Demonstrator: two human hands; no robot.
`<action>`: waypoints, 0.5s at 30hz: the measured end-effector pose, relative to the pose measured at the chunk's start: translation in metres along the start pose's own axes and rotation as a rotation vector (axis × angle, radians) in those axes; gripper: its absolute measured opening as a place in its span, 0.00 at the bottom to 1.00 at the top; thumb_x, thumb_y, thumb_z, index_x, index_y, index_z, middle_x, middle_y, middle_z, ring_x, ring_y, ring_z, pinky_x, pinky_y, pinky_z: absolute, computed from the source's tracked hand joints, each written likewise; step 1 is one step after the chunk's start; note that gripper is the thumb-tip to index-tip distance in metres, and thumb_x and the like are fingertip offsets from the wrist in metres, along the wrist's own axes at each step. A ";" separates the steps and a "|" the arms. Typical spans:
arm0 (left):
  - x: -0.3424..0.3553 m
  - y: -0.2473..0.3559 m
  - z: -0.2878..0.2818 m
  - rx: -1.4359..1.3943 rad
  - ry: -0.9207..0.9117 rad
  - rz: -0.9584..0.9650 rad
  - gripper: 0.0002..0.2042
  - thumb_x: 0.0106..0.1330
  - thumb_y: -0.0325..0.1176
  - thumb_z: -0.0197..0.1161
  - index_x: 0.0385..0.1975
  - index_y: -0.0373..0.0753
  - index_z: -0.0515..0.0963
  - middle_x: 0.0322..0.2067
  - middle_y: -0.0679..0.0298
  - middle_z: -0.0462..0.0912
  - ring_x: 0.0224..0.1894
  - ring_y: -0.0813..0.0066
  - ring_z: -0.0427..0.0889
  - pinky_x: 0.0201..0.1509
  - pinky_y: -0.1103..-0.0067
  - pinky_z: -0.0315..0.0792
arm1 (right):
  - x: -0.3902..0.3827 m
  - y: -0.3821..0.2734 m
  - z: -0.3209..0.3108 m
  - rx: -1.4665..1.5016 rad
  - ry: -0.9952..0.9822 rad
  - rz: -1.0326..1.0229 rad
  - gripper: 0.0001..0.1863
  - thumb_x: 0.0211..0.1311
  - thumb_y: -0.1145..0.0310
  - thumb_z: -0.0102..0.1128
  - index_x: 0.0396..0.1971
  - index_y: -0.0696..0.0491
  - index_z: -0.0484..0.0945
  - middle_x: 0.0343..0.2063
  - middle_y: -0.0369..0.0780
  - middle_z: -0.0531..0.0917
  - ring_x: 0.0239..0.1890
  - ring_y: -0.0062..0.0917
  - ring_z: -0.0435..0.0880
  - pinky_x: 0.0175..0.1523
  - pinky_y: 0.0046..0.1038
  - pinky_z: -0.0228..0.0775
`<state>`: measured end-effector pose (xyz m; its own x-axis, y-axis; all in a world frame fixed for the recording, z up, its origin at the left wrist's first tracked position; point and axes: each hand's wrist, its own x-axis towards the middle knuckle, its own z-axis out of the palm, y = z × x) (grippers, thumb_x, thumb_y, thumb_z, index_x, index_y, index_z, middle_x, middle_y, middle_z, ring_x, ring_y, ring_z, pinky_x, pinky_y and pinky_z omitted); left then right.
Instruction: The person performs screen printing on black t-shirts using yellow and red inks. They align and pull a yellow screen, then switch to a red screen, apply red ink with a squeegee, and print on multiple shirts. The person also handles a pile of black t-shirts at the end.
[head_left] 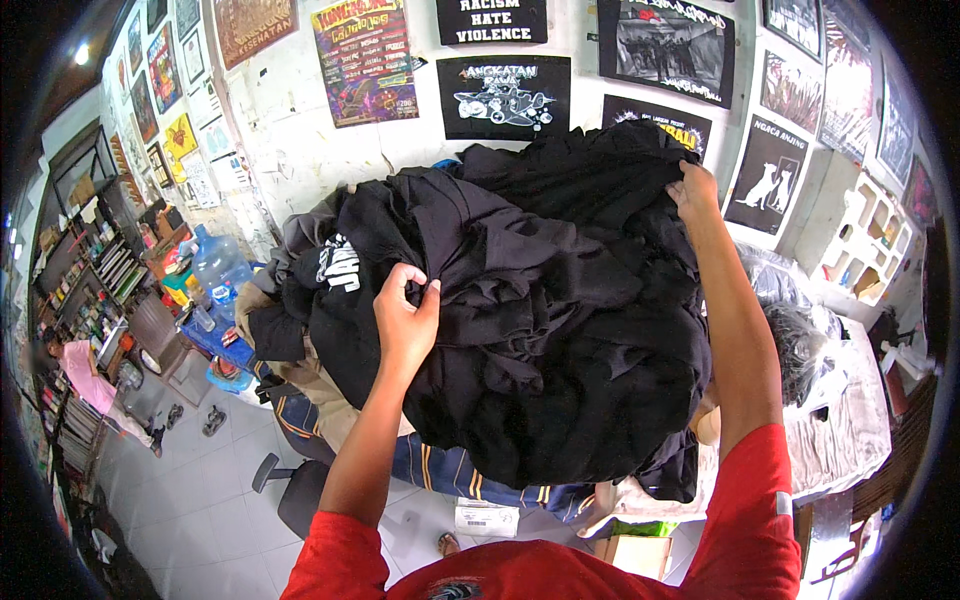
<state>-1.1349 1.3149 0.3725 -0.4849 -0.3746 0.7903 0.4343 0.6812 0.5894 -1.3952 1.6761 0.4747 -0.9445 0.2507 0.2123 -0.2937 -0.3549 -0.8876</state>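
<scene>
A large heap of dark cloth lies in front of me, with a black garment (575,245) spread loosely over its top. The fingers of my left hand (406,322) pinch a fold of this garment near the middle of the heap. At the far right, my right hand (694,190) grips the cloth's edge and holds it raised. What kind of garment it is does not show through the creases. Left of my left hand, a black piece with white lettering (338,268) sticks out of the heap. Below hangs dark blue striped cloth (432,462).
Clear plastic wrapping (800,345) lies right of the heap. A blue water jug (217,262) stands at the left. Near my left elbow is a black chair (303,495). Posters (505,97) cover the wall behind. A person in pink (88,375) is far left.
</scene>
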 end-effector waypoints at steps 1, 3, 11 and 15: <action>0.000 -0.003 -0.003 -0.004 -0.007 0.005 0.08 0.55 0.20 0.64 0.27 0.32 0.70 0.23 0.59 0.75 0.28 0.75 0.74 0.37 0.79 0.69 | -0.008 0.003 0.001 -0.030 0.024 0.005 0.17 0.66 0.69 0.52 0.55 0.53 0.69 0.39 0.37 0.76 0.34 0.26 0.74 0.48 0.37 0.71; 0.004 -0.006 -0.006 -0.025 -0.025 0.017 0.08 0.55 0.20 0.64 0.27 0.32 0.70 0.23 0.59 0.75 0.28 0.76 0.73 0.37 0.79 0.69 | -0.022 0.002 0.003 -0.166 -0.026 -0.053 0.19 0.66 0.68 0.52 0.56 0.54 0.68 0.40 0.37 0.77 0.36 0.27 0.75 0.47 0.37 0.71; 0.008 -0.010 -0.010 -0.054 -0.130 0.145 0.07 0.55 0.21 0.65 0.28 0.34 0.72 0.25 0.58 0.78 0.31 0.68 0.80 0.40 0.77 0.72 | -0.171 -0.033 0.057 -1.112 -0.758 -0.641 0.19 0.53 0.71 0.60 0.47 0.57 0.77 0.47 0.47 0.80 0.44 0.37 0.81 0.52 0.33 0.72; 0.007 -0.001 -0.003 -0.184 -0.134 0.150 0.09 0.54 0.24 0.68 0.32 0.35 0.75 0.29 0.58 0.81 0.34 0.68 0.82 0.41 0.77 0.73 | -0.249 -0.023 0.113 -1.347 -0.739 -1.077 0.42 0.47 0.53 0.69 0.62 0.53 0.65 0.60 0.49 0.71 0.60 0.41 0.72 0.61 0.39 0.68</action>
<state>-1.1358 1.3100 0.3779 -0.4954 -0.1832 0.8491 0.6334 0.5927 0.4975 -1.1703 1.5202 0.4885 -0.4301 -0.6649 0.6107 -0.7782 0.6160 0.1226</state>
